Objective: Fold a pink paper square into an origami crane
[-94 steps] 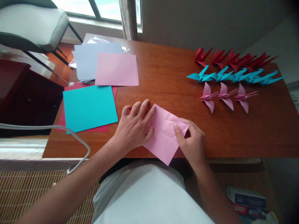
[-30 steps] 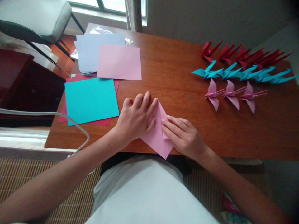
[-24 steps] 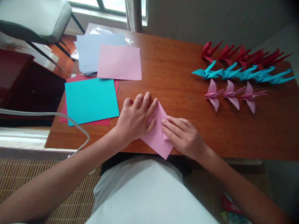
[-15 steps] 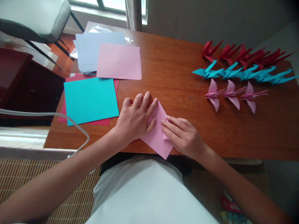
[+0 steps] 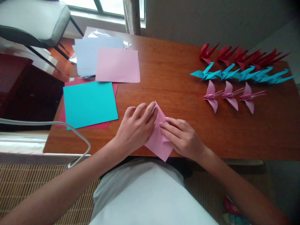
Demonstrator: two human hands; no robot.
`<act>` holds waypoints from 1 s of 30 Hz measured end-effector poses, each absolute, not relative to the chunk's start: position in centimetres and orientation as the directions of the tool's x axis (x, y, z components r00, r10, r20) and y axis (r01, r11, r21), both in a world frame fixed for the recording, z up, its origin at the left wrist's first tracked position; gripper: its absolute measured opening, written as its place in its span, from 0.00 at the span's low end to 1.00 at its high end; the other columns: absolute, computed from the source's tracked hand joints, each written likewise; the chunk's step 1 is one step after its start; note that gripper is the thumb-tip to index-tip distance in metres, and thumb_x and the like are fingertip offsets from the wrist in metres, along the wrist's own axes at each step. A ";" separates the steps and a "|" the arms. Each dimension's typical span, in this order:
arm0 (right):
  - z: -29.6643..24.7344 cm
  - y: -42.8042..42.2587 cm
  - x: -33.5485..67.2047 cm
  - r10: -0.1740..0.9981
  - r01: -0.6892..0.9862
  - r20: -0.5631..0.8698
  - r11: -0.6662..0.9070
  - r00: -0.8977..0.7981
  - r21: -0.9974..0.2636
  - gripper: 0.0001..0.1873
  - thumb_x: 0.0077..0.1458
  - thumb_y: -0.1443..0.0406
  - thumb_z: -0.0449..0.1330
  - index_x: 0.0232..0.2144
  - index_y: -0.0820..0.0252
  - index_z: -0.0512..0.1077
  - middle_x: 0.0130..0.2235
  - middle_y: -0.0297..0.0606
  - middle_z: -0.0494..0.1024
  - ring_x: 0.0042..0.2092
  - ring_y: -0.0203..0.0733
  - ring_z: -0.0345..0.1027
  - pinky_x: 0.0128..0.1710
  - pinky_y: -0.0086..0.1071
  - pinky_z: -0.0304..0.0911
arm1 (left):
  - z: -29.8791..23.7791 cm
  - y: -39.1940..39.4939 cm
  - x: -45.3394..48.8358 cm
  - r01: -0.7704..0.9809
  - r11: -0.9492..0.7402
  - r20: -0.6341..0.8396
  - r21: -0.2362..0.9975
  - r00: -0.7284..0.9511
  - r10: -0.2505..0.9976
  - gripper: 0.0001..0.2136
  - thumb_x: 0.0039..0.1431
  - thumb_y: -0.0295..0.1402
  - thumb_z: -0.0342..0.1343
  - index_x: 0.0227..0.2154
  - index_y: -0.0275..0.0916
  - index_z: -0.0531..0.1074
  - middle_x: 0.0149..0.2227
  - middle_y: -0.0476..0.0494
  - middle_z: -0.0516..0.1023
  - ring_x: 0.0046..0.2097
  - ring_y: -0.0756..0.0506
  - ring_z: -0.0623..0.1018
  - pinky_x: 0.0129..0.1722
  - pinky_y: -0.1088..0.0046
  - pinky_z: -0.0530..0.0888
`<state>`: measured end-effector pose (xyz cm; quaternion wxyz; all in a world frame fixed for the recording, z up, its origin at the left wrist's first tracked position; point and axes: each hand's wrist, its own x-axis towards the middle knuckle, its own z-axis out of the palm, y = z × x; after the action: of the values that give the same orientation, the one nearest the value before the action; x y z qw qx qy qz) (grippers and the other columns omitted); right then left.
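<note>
A folded sheet of pink origami paper lies at the table's front edge, its point toward my body. My left hand is closed at the paper's upper left edge, fingertips gathered near the far tip and thumb hidden beneath the hand. From the other side my right hand holds down a small folded flap near the middle, fingers together and thumb out of sight. Part of the paper is covered by both hands.
Pink cranes, blue cranes and red cranes stand in rows on the table's right. At left lie turquoise paper, red paper, pink sheets and grey-blue sheets. A white cable loops past the left corner.
My left fingers have drawn closer together at the paper's far tip, and the left thumb has gone under the hand. My right hand stays on the flap. The view has tilted slightly.
</note>
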<state>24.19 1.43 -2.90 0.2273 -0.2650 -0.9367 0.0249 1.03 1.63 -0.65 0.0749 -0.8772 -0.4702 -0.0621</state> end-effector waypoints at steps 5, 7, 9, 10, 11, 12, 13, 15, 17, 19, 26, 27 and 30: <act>-3.0 1.4 24.2 0.516 0.488 0.419 0.854 -0.747 -0.179 0.14 0.66 0.69 0.57 0.50 0.65 0.79 0.55 0.45 0.81 0.59 0.55 0.72 0.55 0.47 0.70 | -0.6 0.3 1.3 0.781 -0.624 0.192 -0.019 0.615 0.765 0.18 0.70 0.32 0.50 0.57 0.33 0.75 0.64 0.42 0.73 0.54 0.37 0.73 0.45 0.60 0.71; -3.1 1.4 24.2 0.520 0.489 0.416 0.852 -0.746 -0.188 0.14 0.66 0.69 0.57 0.49 0.65 0.79 0.55 0.45 0.81 0.59 0.55 0.72 0.55 0.47 0.70 | -0.8 0.1 1.2 0.781 -0.624 0.155 0.007 0.616 0.772 0.19 0.70 0.33 0.50 0.58 0.33 0.74 0.66 0.43 0.71 0.54 0.37 0.72 0.45 0.59 0.71; -3.1 1.4 24.3 0.521 0.488 0.414 0.851 -0.746 -0.192 0.14 0.66 0.69 0.57 0.49 0.65 0.79 0.55 0.45 0.81 0.59 0.55 0.72 0.55 0.47 0.70 | -0.9 0.1 1.1 0.781 -0.624 0.128 0.023 0.617 0.777 0.20 0.71 0.35 0.50 0.61 0.34 0.72 0.67 0.44 0.70 0.55 0.37 0.72 0.45 0.59 0.71; -3.1 1.4 24.3 0.521 0.488 0.414 0.852 -0.747 -0.192 0.14 0.66 0.69 0.57 0.49 0.65 0.79 0.56 0.45 0.81 0.59 0.55 0.72 0.55 0.47 0.70 | -1.0 0.1 1.1 0.782 -0.623 0.119 0.025 0.616 0.778 0.21 0.71 0.35 0.49 0.62 0.34 0.71 0.67 0.44 0.69 0.55 0.37 0.72 0.46 0.59 0.71; -3.1 1.5 24.2 0.520 0.487 0.414 0.852 -0.748 -0.192 0.14 0.66 0.69 0.57 0.49 0.65 0.79 0.56 0.45 0.81 0.59 0.55 0.72 0.55 0.47 0.70 | -1.1 0.1 1.0 0.783 -0.621 0.115 0.024 0.615 0.780 0.21 0.71 0.36 0.49 0.63 0.35 0.70 0.68 0.44 0.69 0.55 0.37 0.71 0.46 0.59 0.71; -3.1 1.5 24.2 0.519 0.485 0.415 0.853 -0.747 -0.192 0.14 0.66 0.69 0.57 0.49 0.66 0.79 0.55 0.45 0.81 0.59 0.55 0.72 0.55 0.46 0.70 | -1.2 0.1 1.0 0.784 -0.620 0.116 0.022 0.614 0.780 0.21 0.72 0.36 0.49 0.63 0.36 0.70 0.68 0.45 0.68 0.56 0.36 0.71 0.46 0.59 0.70; -3.1 1.5 24.2 0.517 0.483 0.419 0.854 -0.747 -0.192 0.14 0.66 0.69 0.58 0.49 0.66 0.79 0.55 0.46 0.81 0.59 0.55 0.72 0.55 0.46 0.70 | -1.3 0.1 1.0 0.783 -0.621 0.120 0.019 0.615 0.779 0.21 0.72 0.36 0.49 0.63 0.37 0.70 0.68 0.45 0.68 0.56 0.36 0.71 0.46 0.59 0.70; -3.1 1.5 24.2 0.513 0.479 0.430 0.856 -0.743 -0.193 0.13 0.65 0.70 0.58 0.49 0.67 0.79 0.54 0.46 0.82 0.58 0.55 0.73 0.55 0.46 0.71 | -1.4 0.0 0.9 0.780 -0.626 0.133 0.010 0.619 0.774 0.21 0.72 0.37 0.49 0.63 0.39 0.70 0.69 0.45 0.67 0.56 0.37 0.71 0.46 0.59 0.71; -3.0 1.4 24.3 0.510 0.477 0.437 0.858 -0.741 -0.192 0.14 0.64 0.71 0.59 0.49 0.67 0.78 0.54 0.47 0.82 0.59 0.55 0.73 0.55 0.46 0.71 | -1.4 0.0 0.9 0.775 -0.632 0.140 -0.001 0.626 0.767 0.20 0.72 0.36 0.49 0.63 0.39 0.70 0.68 0.45 0.68 0.55 0.37 0.72 0.44 0.59 0.71; -3.0 1.3 24.4 0.507 0.476 0.439 0.859 -0.742 -0.187 0.14 0.64 0.71 0.59 0.50 0.67 0.78 0.55 0.47 0.81 0.59 0.54 0.72 0.55 0.46 0.71 | -1.4 -0.1 0.9 0.773 -0.634 0.141 -0.010 0.629 0.764 0.20 0.72 0.36 0.49 0.63 0.39 0.71 0.68 0.44 0.68 0.55 0.37 0.72 0.44 0.58 0.71; -2.9 1.1 24.5 0.521 0.497 0.443 0.849 -0.730 -0.179 0.14 0.64 0.71 0.58 0.50 0.62 0.78 0.54 0.44 0.82 0.58 0.51 0.74 0.55 0.45 0.71 | -1.3 0.0 1.0 0.773 -0.635 0.143 -0.007 0.629 0.764 0.21 0.71 0.35 0.50 0.63 0.39 0.71 0.68 0.41 0.68 0.55 0.36 0.72 0.43 0.57 0.71; -2.9 1.1 24.4 0.524 0.497 0.440 0.848 -0.730 -0.186 0.14 0.64 0.70 0.58 0.50 0.62 0.78 0.54 0.44 0.82 0.57 0.51 0.74 0.55 0.45 0.70 | -1.3 0.0 1.0 0.777 -0.630 0.144 -0.006 0.624 0.768 0.21 0.71 0.35 0.49 0.63 0.38 0.71 0.68 0.41 0.68 0.55 0.36 0.72 0.43 0.57 0.71; -2.8 1.1 24.4 0.536 0.491 0.419 0.843 -0.733 -0.219 0.14 0.64 0.66 0.60 0.50 0.65 0.78 0.54 0.45 0.82 0.57 0.53 0.74 0.56 0.46 0.70 | -1.4 -0.1 1.0 0.777 -0.629 0.136 -0.006 0.624 0.770 0.21 0.71 0.35 0.49 0.63 0.37 0.70 0.68 0.42 0.68 0.56 0.36 0.72 0.44 0.57 0.71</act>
<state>24.39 1.15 -2.82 0.2390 -0.2761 -0.9297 0.0469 1.03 -0.11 -1.36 0.0321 -0.9005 -0.4295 -0.0605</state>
